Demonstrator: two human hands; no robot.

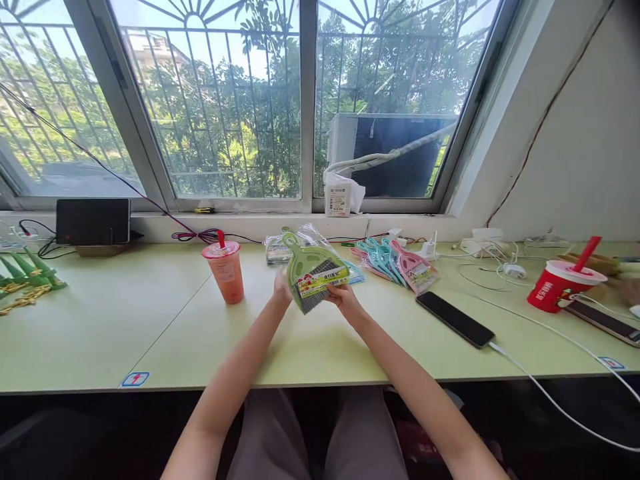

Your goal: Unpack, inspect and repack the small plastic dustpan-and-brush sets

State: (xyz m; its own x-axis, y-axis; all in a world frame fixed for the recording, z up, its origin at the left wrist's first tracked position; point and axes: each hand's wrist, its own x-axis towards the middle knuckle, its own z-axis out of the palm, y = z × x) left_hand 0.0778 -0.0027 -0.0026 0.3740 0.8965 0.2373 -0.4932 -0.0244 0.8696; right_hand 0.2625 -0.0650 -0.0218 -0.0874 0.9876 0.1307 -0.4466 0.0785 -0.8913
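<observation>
A green mini dustpan and brush set (314, 270) with a yellow label is held up over the table, tilted, its handle toward the upper left. My right hand (341, 295) grips its lower right edge, thumb on the front near the label. At its left side is my left hand (283, 285), blurred and partly behind the dustpan, so its fingers are hidden. Behind the set lie clear plastic packages (277, 250). To the right, several blue and pink dustpan sets (414, 267) lie in a pile.
An orange drink cup (226, 272) stands left of my hands. A black phone (455, 320) with a charging cable lies at right, near a red cup (560, 288). A dark tablet (93, 222) and green items (33, 275) are at far left. Cables run along the window sill.
</observation>
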